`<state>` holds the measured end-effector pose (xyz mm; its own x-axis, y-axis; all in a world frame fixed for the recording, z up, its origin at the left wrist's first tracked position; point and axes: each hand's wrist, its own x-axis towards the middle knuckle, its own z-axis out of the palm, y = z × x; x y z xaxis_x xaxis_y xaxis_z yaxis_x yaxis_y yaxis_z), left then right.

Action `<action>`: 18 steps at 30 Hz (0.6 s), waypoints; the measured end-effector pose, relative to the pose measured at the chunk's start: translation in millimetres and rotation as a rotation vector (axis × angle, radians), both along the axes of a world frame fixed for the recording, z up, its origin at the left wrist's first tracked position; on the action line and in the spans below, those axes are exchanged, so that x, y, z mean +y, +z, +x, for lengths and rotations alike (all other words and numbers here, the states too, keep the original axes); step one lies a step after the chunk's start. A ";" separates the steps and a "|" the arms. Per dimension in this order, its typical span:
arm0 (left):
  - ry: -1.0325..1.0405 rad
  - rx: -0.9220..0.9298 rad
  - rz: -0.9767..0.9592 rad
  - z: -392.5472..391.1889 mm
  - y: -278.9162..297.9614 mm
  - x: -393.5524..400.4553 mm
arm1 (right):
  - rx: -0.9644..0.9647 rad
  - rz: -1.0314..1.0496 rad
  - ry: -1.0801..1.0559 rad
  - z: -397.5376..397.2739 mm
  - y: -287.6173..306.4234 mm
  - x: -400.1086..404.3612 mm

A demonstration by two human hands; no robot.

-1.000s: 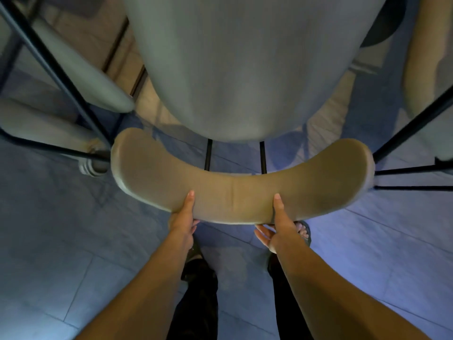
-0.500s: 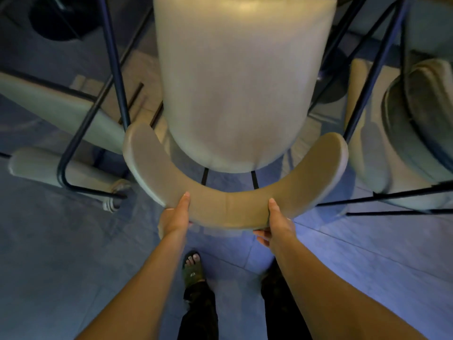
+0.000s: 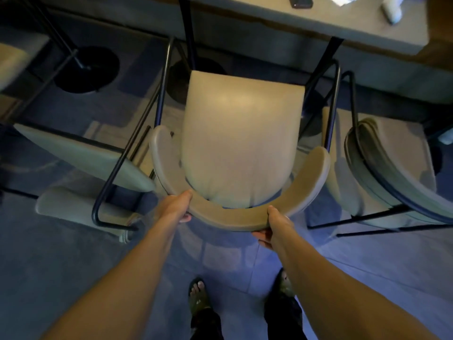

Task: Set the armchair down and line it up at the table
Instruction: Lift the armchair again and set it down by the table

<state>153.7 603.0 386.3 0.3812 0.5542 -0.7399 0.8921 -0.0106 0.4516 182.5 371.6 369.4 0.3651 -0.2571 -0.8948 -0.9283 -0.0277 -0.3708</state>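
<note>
The armchair (image 3: pixel 241 143) has a beige padded seat, a curved beige backrest and thin black metal legs; I look down on it from above. My left hand (image 3: pixel 175 207) grips the left part of the curved backrest and my right hand (image 3: pixel 275 225) grips its right part, thumbs on top, fingers underneath. The seat's front edge points toward the grey table (image 3: pixel 355 23), which runs along the top of the view. The chair's feet are hidden under the seat.
A similar chair (image 3: pixel 88 163) stands close on the left and another (image 3: pixel 382 168) close on the right. Black round table bases (image 3: pixel 87 69) sit on the grey tiled floor. A dark phone (image 3: pixel 300 1) and a white object (image 3: pixel 392 8) lie on the table. My sandalled feet (image 3: pixel 199 294) are below.
The armchair has moved away from me toward the table and appears lower; more of the seat and the table edge have come into view. Both hands keep their grip on the backrest.
</note>
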 end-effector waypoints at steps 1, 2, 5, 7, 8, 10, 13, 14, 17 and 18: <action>-0.028 0.009 0.019 6.5 2.5 4.0 | 0.001 -0.001 0.001 2.8 2.9 1.8; -0.046 0.017 0.040 13.6 5.4 7.6 | 0.002 -0.003 0.009 6.5 6.2 4.1; -0.086 0.020 0.062 38.7 13.1 15.4 | 0.017 -0.001 0.014 21.6 17.4 9.6; -0.086 0.021 0.050 55.0 17.6 17.4 | 0.036 0.020 0.023 36.0 23.4 12.8; -0.069 0.010 0.042 63.4 17.8 17.2 | 0.045 0.027 0.029 44.7 25.2 14.2; -0.010 -0.040 0.008 82.3 17.4 15.8 | 0.045 0.028 0.045 64.9 30.1 16.2; 0.014 -0.078 -0.010 112.8 16.7 15.4 | 0.033 0.018 0.069 96.9 37.1 17.5; 0.013 -0.080 -0.012 120.6 17.6 15.7 | 0.037 0.025 0.074 105.1 38.6 17.8; 0.038 -0.078 -0.041 140.2 17.9 16.3 | 0.047 0.027 0.073 125.5 38.9 18.4; 0.045 -0.075 -0.053 144.5 18.9 16.3 | 0.047 0.027 0.072 129.8 39.1 19.4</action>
